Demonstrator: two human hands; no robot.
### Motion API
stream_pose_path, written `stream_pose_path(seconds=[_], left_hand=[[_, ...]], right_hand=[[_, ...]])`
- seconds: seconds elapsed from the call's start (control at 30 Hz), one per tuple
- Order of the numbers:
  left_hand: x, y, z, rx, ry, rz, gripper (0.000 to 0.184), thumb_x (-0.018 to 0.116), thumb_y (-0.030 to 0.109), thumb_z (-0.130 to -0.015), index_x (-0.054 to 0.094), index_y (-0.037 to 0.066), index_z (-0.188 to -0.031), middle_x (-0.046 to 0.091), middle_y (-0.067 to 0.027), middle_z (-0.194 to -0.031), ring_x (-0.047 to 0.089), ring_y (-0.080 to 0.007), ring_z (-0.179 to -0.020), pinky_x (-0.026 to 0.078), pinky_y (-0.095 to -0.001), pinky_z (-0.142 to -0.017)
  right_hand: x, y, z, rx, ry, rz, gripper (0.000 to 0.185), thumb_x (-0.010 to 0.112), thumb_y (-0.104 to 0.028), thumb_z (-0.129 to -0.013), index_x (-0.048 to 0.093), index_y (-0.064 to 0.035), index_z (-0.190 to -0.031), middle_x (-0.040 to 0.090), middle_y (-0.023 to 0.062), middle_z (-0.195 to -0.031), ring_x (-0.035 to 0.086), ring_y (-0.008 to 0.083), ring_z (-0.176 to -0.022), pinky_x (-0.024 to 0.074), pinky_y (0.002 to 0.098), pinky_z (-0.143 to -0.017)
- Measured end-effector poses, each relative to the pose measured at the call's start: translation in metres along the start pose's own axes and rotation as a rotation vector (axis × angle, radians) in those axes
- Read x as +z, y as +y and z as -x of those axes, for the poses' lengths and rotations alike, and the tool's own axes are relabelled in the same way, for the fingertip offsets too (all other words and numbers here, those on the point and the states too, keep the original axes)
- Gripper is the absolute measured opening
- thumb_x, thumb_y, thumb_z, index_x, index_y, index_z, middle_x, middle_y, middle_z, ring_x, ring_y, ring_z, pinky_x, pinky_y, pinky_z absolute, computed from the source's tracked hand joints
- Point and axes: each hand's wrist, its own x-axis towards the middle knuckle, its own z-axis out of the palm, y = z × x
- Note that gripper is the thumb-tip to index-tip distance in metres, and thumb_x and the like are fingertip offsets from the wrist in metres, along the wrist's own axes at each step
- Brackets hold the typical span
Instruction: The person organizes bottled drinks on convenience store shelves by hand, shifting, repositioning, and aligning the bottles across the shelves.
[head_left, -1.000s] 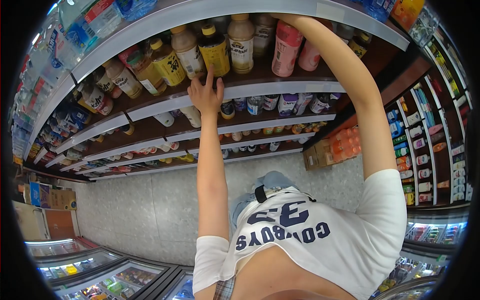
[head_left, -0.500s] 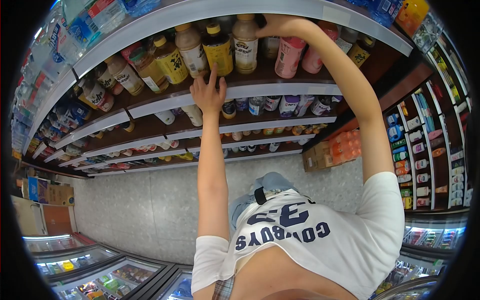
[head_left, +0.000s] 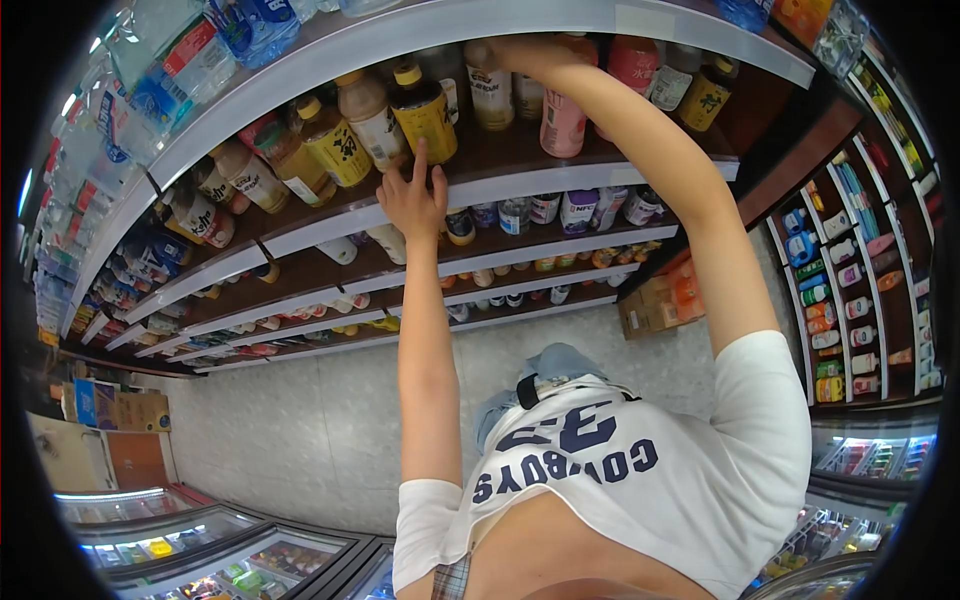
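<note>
Glossy plastic yellow-labelled bottle [head_left: 426, 122], wood-look shelf board [head_left: 495, 153], matt cloth shirt [head_left: 690, 440], matt cardboard box [head_left: 648, 308], smooth floor [head_left: 285, 440].

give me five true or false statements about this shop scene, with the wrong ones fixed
1. The left hand has a finger extended at a yellow-labelled bottle. True.
2. The right hand hangs beside the person's hip. False: it is up beside a white-labelled bottle.
3. A pink bottle stands on the shelf, right of both those bottles. True.
4. The person's shirt is plain black. False: it is white with dark lettering.
5. A cardboard box sits on the floor. True.
</note>
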Motion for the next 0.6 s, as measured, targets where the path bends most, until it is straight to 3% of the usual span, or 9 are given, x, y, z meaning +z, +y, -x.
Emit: stream_pose_path(seconds=[0.1,0.3,0.6], left_hand=[[0.006,-0.004,0.002,-0.010,0.086,0.057,0.044,0.063,0.032,-0.084,0.063,0.022,-0.127,0.058,-0.0174,-0.120,0.058,-0.0328,-0.102,0.042,-0.0417,-0.080],[0.004,-0.004,0.001,0.027,0.074,0.042,0.046,0.062,0.031,-0.085,0.061,0.015,-0.128,0.056,-0.0168,-0.124,0.058,-0.0340,-0.101,0.043,-0.0429,-0.079],[0.004,-0.001,0.000,0.005,0.106,0.059,0.047,0.063,0.030,-0.083,0.061,0.021,-0.130,0.057,-0.0163,-0.123,0.058,-0.0319,-0.102,0.043,-0.0412,-0.077]], right_hand=[[0.010,-0.001,-0.003,-0.020,0.080,0.017,0.069,0.076,-0.038,-0.075,0.052,-0.0040,-0.130,0.056,0.0234,-0.126,0.051,0.0374,-0.119,0.0412,0.0448,-0.100],[0.017,-0.018,-0.014,-0.152,0.240,0.009,0.068,0.076,-0.037,-0.075,0.052,-0.0043,-0.130,0.057,0.0230,-0.124,0.053,0.0371,-0.117,0.0423,0.0449,-0.098],[0.026,-0.030,-0.030,-0.320,0.299,-0.034,0.067,0.075,-0.036,-0.076,0.051,-0.0049,-0.131,0.058,0.0225,-0.122,0.055,0.0365,-0.113,0.0439,0.0451,-0.096]])
